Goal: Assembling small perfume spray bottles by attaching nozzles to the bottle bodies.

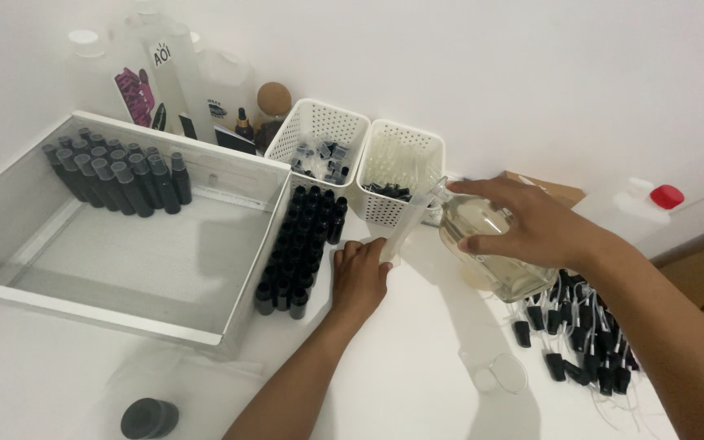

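Glass bottle [495,253] tilted, neck up-left – right hand [531,224] grips it; left hand [360,273] holds upright cylinder [405,228].

- Bright, even indoor light from above, slightly toward the wall side; no strong glare.
- Soft grey shadows of both arms on the white table [417,367], in front of the clear glass bottle [495,253].
- Faint shadow inside the mesh tray [124,253], left of the bottle.
- Small reflections on the bottle glass.
- Slight blur on the right hand [531,224] gripping the bottle; left hand [360,277] sharper.
- Mild wide-angle bending at the edges; far bottles behind the tray somewhat washed out.
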